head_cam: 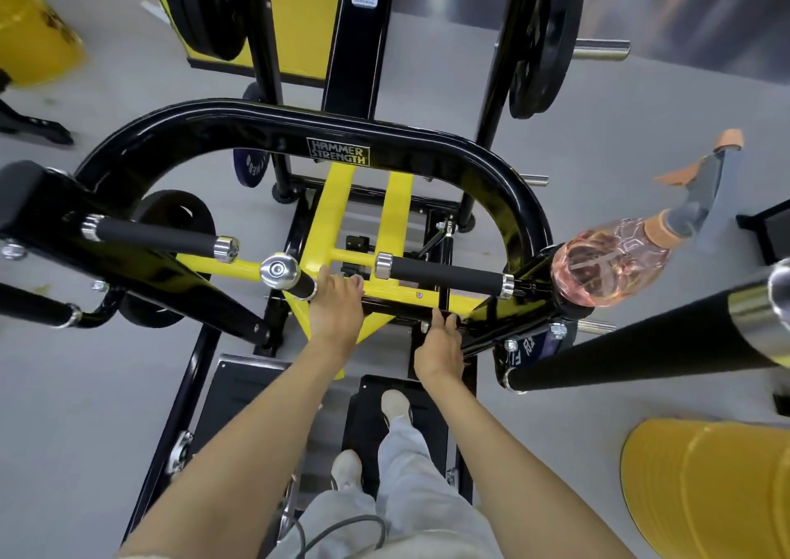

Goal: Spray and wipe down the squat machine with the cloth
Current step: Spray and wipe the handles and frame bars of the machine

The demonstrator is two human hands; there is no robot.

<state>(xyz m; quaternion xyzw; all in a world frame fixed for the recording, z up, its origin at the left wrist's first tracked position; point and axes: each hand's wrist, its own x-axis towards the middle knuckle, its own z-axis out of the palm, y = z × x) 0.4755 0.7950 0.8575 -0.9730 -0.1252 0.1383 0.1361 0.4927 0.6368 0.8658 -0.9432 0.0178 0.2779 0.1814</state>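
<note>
The black and yellow squat machine (pixel 299 131) fills the middle of the view, with me standing on its footplate (pixel 239 392). My left hand (pixel 335 308) reaches down, its fingers lying on the yellow crossbar (pixel 402 289) just below the padded handles. My right hand (pixel 440 342) is lower and to the right, its thumb and fingers pinching a thin black upright rod (pixel 443 298). A clear pinkish spray bottle (pixel 607 261) with an orange and grey trigger head lies tilted on the machine's right arm, apart from both hands. No cloth shows.
Padded black handles (pixel 444 274) jut inward at hand height on both sides. A long black bar (pixel 641 349) crosses the right. Weight plates (pixel 543 37) hang on the rear pegs. Yellow objects (pixel 709 490) stand on the grey floor at lower right and upper left.
</note>
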